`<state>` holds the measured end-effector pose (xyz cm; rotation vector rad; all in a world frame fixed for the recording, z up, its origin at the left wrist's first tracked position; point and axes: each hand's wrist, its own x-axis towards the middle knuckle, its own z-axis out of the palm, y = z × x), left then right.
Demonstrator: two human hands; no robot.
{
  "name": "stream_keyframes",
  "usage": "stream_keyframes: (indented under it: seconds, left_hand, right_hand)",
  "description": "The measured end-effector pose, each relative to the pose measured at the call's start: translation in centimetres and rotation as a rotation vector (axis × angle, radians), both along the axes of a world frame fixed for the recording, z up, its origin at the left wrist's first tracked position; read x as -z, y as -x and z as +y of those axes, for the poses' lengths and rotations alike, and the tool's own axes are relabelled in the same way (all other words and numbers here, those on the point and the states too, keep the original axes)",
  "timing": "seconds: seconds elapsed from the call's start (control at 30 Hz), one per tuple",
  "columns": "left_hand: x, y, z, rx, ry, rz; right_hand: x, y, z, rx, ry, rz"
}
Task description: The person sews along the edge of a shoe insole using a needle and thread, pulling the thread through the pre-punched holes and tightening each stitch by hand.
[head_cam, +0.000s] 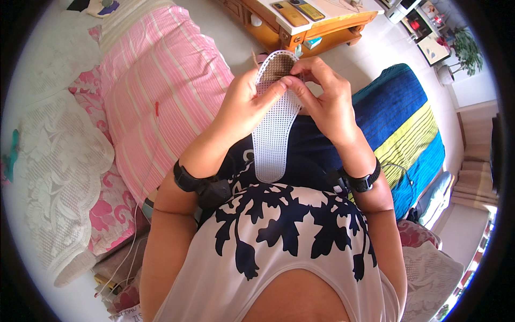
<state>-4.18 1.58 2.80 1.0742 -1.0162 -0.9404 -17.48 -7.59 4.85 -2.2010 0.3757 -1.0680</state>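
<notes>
A white plastic-mesh insole [273,133] is held up above my lap, its wider end away from me. Brown yarn stitching [279,66] fills the mesh at that far end. My left hand [245,100] grips the left edge, its thumb lying across the front and its other fingers hidden behind. At the right edge, my right hand [330,100] has its thumb and forefinger at the border of the stitching, and the thumb tips of both hands meet there. A thin strand shows between them; whether a needle is there cannot be made out. Brown yarn [254,58] sticks out at the upper left.
A pink striped cloth [161,80] covers the seat on my left, with a white cable [151,169] over it. To my right lies a blue and yellow striped cloth [396,129]. Beyond the insole stands a wooden table [257,30] with phones [290,14] on top.
</notes>
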Motion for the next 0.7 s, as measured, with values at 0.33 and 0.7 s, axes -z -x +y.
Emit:
stream_keyframes:
  seconds: [0.33, 0.7]
  left_hand:
    - [0.6, -1.5, -0.4, -0.067, -0.021, -0.230]
    - [5.0, -9.5, -1.7, -0.532, -0.229, -0.753]
  right_hand:
    - [-0.9, -2.1, -0.4, -0.004, 0.581, 0.033]
    - [-5.7, 1.6, 0.8, -0.250, -0.590, -0.188]
